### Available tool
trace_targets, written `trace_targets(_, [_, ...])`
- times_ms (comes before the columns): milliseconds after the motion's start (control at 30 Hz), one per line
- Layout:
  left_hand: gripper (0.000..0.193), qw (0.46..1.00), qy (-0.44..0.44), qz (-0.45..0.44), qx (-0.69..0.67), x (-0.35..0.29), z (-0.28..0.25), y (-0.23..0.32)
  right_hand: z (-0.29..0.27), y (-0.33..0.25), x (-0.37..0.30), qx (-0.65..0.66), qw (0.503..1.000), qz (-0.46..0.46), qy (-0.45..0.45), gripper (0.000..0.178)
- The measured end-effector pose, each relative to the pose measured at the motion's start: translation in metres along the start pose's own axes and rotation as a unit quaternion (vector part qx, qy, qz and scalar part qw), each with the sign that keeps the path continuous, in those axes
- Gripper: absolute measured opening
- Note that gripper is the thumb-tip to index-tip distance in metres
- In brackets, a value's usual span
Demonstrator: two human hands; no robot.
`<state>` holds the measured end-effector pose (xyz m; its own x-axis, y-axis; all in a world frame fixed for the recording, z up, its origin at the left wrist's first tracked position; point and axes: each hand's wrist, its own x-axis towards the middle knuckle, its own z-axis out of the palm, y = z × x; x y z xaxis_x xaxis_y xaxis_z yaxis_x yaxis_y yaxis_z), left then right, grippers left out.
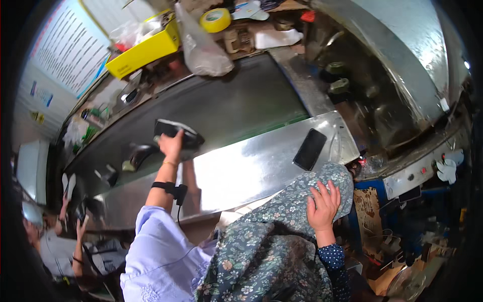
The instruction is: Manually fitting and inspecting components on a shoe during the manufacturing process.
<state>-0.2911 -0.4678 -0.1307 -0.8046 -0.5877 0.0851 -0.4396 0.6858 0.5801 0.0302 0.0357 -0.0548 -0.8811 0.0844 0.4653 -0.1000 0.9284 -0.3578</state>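
Left hand (171,147) is closed on the near edge of a black shoe-like piece (191,139), thumb laid over it; the piece sits at the fingertips, over a dark belt-like surface (246,95); whether it touches that surface cannot be told. Right hand (322,209) is empty – palm down, fingers slightly spread – and rests on a floral cloth (261,251) draped across the lap.

Just left of the left hand lies a second dark piece (142,154); a smaller dark item (108,175) lies farther left, its kind unclear. A bright metal ledge (241,173) runs between the two hands; on it, beyond the right hand, lies a black phone (310,149).

Well beyond the left hand stand a yellow box (143,54), a clear plastic bag (204,53) and a roll of yellow tape (215,20); a black strap (168,188) circles the left forearm; well to its left, a co-worker's hand (81,229) is raised – its detail blurred.
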Motion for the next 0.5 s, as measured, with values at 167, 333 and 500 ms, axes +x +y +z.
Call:
trace_targets(167, [0.114, 0.916, -0.245, -0.096, -0.302, 0.05, 0.056, 0.006, 0.009, 0.004, -0.006, 0.036, 0.998, 0.041, 0.013, 0.025])
trace_targets(333, [0.108, 0.888, -0.331, 0.039, -0.316, -0.031, 0.062, 0.166, -0.001, 0.006, -0.006, 0.065, 0.996, 0.024, 0.049, 0.025])
trace_targets(500, [0.103, 0.809, -0.464, 0.226, -0.281, -0.181, 0.005, 0.265, -0.012, 0.011, 0.001, 0.12, 0.992, 0.044, 0.01, 0.024])
